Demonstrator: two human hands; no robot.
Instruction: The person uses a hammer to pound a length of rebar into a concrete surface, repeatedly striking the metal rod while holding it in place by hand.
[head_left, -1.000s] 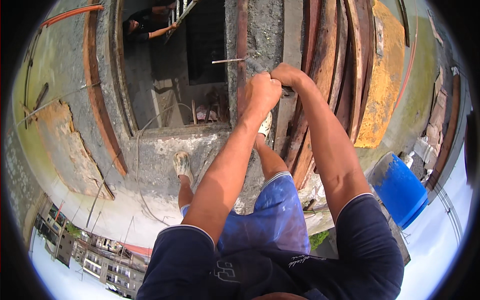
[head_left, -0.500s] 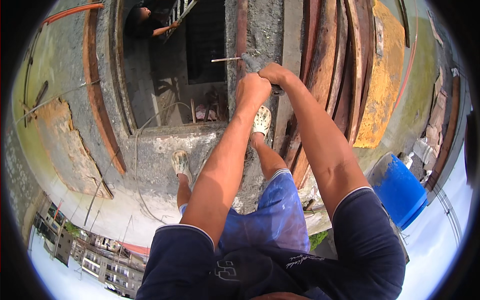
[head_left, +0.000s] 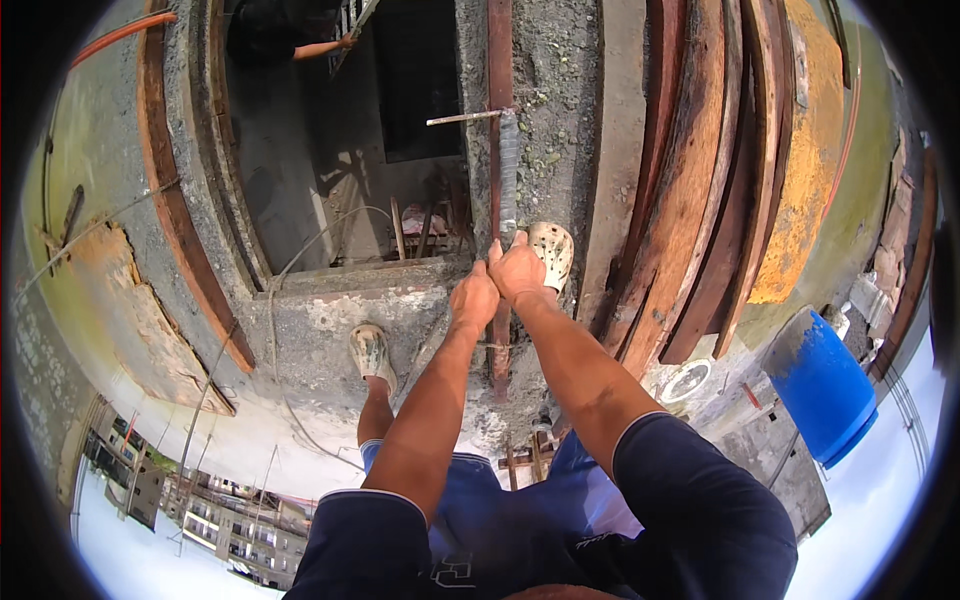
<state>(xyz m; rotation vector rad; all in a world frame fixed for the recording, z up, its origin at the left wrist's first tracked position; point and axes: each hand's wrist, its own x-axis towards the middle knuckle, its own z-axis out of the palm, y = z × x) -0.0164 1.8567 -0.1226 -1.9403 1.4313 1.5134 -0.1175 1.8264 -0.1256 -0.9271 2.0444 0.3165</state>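
Note:
My right hand (head_left: 518,270) is closed around the near end of a grey, banded bar (head_left: 508,170), its thumb lying along the bar. At the bar's far end a thin pale rod (head_left: 463,118) sticks out to the left, over the opening. Close beside it on the left, my left hand (head_left: 475,298) is curled into a fist; its fingertips and what they grip are hidden. Under both hands runs a long reddish-brown wooden strip (head_left: 500,55). My right foot in a cream clog (head_left: 551,250) stands just right of the hands.
A deep opening (head_left: 300,140) drops away at the front left. Down there a person's arm (head_left: 318,49) reaches to a ladder (head_left: 354,22). Long boards (head_left: 675,170), a yellow panel (head_left: 805,150) and a blue barrel (head_left: 825,390) lie right; a wooden beam (head_left: 183,200) lies left.
Both hands have come back toward my body and lower, showing more of the grey bar. The view has shifted slightly. The person below has moved mostly into shadow.

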